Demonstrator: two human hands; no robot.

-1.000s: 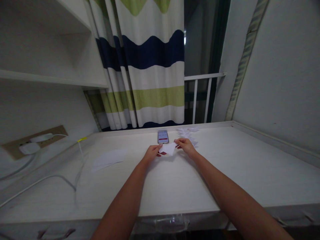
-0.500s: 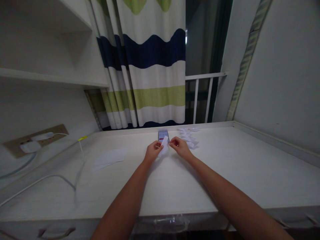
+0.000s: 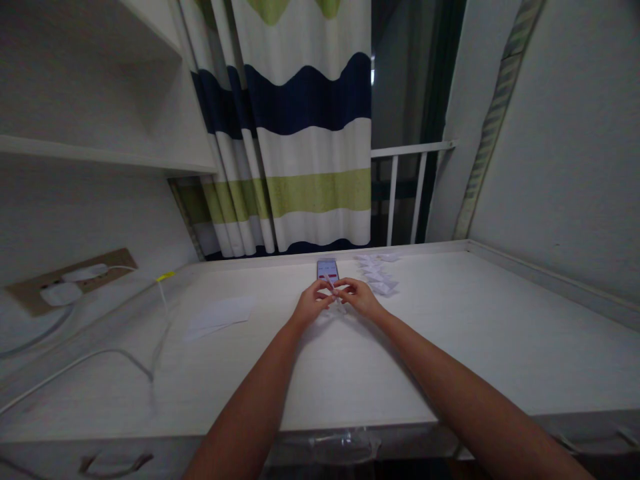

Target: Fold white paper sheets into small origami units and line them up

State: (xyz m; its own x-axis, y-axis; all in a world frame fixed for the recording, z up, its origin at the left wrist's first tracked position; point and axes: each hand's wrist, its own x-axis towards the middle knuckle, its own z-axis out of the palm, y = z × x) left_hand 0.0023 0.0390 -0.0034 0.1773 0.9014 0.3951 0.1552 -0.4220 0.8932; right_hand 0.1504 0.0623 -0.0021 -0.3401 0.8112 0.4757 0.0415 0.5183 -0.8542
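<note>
Paper, 1 small white slip, is pinched between both hands at desk centre. Left hand and right hand have fingertips closed on it, equally near; its long axis is unclear. Beyond: 1 phone, 1 cluster of folded papers; 1 sheet lies left.

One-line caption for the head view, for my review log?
Left hand and right hand pinch a small folded white paper piece together above a pale wooden desk, before a smartphone.
</note>
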